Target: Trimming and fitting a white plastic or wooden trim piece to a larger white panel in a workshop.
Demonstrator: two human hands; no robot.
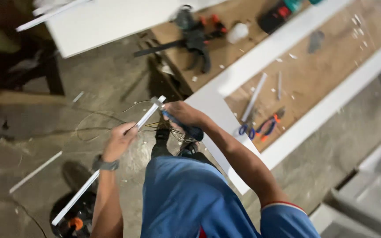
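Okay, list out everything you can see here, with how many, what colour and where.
White strip: one long, gripped by the left hand, running from lower left up to the tool.
Blue-handled tool: one, in the right hand, at the strip's top end.
Thin wires: a tangle on the concrete floor.
Loose white strip: one, on the floor at left.
Bar clamp: one, black and orange, on the brown board.
Pliers: one, red and blue handles, on the board.
White panel: one, top left.
Wristwatch: one, dark, left wrist.
Left hand: closed around the strip.
Right hand: closed around the tool.
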